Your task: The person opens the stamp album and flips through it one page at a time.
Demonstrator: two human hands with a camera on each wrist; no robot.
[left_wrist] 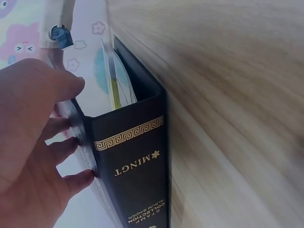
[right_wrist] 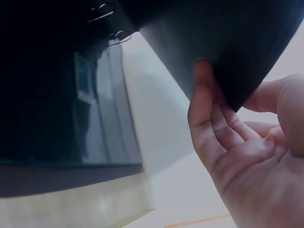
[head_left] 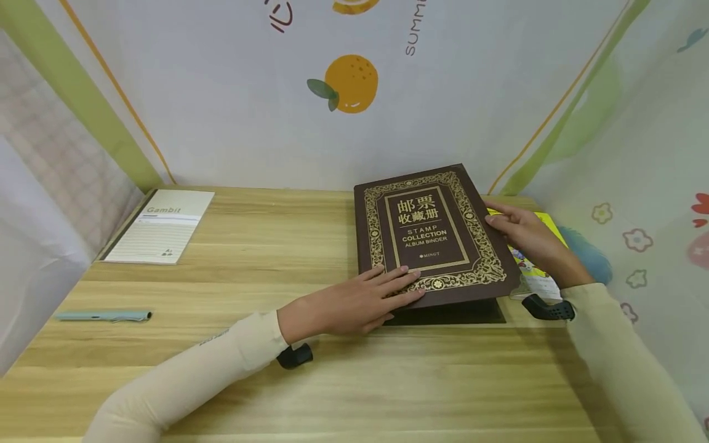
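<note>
While the head view shows the left hand point(head_left: 354, 301) flat on the stamp album point(head_left: 432, 237) on the table point(head_left: 277, 258), only the right wrist view shows the right hand point(right_wrist: 247, 147) gripping its lifted cover; inside pages stay dark.

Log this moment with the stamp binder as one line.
binder: cover part-raised | left hand: flat on cover | right hand: grips cover's right edge | table: notepad, pen

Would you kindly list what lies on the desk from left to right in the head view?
Pen → notepad → left hand → binder → right hand.
</note>
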